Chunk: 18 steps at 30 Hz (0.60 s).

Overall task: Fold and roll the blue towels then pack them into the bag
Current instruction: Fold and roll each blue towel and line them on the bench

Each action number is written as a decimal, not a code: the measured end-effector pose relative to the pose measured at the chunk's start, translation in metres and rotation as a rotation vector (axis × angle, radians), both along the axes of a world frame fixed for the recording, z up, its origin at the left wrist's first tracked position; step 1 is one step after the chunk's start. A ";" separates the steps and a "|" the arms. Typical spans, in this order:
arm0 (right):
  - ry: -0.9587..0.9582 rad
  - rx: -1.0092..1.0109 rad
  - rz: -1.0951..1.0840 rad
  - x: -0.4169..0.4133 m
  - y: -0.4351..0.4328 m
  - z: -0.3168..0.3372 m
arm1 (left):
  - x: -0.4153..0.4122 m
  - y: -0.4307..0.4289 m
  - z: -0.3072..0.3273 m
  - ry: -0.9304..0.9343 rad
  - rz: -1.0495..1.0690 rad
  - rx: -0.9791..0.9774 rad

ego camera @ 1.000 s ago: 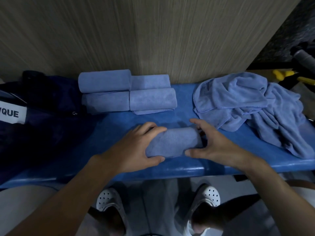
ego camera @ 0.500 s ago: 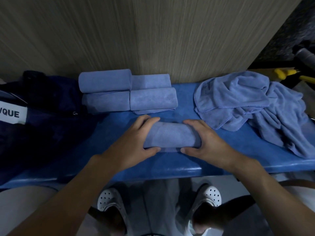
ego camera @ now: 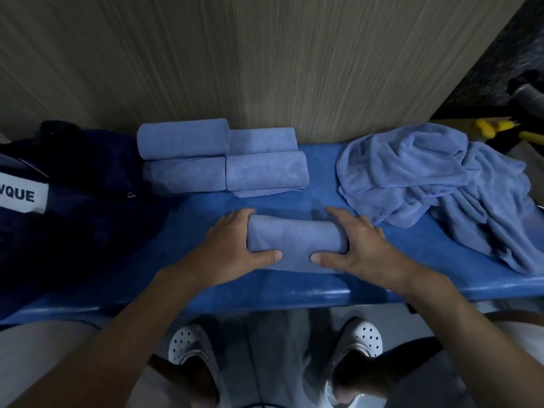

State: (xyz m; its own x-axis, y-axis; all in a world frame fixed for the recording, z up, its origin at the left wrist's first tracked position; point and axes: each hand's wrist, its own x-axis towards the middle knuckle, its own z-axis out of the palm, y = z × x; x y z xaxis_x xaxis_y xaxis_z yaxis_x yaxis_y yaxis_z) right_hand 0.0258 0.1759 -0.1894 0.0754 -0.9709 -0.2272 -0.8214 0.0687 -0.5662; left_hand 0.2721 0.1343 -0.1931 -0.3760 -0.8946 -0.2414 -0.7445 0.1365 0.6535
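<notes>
Left hand [ego camera: 232,251] and right hand [ego camera: 362,248] clamp opposite ends of rolled blue towel [ego camera: 294,242], thumbs on near side, fingers curled over far side, front-centre on blue bench [ego camera: 206,290]. Four finished rolls [ego camera: 223,160] grouped behind, by wall. Loose towels [ego camera: 435,184] heaped right; dark bag [ego camera: 73,201] left.

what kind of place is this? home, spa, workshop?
Unclear; perhaps a spa or gym back room. Clues: blue padded bench against a wood-grain wall panel, four rolled towels at the back, a fifth roll in front, unfolded towels heaped beside.
</notes>
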 end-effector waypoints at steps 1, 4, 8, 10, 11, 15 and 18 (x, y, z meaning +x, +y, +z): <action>-0.011 0.019 -0.002 0.000 0.000 0.000 | 0.000 -0.001 0.000 0.060 0.018 0.029; -0.086 0.049 -0.042 -0.001 0.000 -0.004 | -0.001 0.000 0.002 0.159 0.057 0.066; -0.356 0.012 -0.154 0.004 0.001 0.004 | -0.002 0.000 0.006 0.253 0.115 0.086; -0.493 -0.010 -0.227 0.007 0.001 0.010 | -0.002 -0.002 0.010 0.392 0.163 0.138; -0.571 -0.006 -0.268 0.009 0.001 0.013 | -0.003 -0.003 0.012 0.464 0.180 0.165; -0.958 0.070 -0.323 0.012 -0.003 0.025 | -0.006 -0.011 0.026 0.604 0.290 0.175; -1.111 0.139 -0.308 0.016 -0.011 0.037 | -0.007 -0.022 0.036 0.662 0.390 0.116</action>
State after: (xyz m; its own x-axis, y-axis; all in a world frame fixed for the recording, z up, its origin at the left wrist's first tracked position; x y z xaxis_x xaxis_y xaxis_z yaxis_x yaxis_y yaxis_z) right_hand 0.0422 0.1649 -0.1528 0.0655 -0.9547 -0.2904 0.1853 0.2976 -0.9365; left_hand 0.2647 0.1123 -0.1573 -0.1373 -0.9747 -0.1766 -0.1746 -0.1517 0.9729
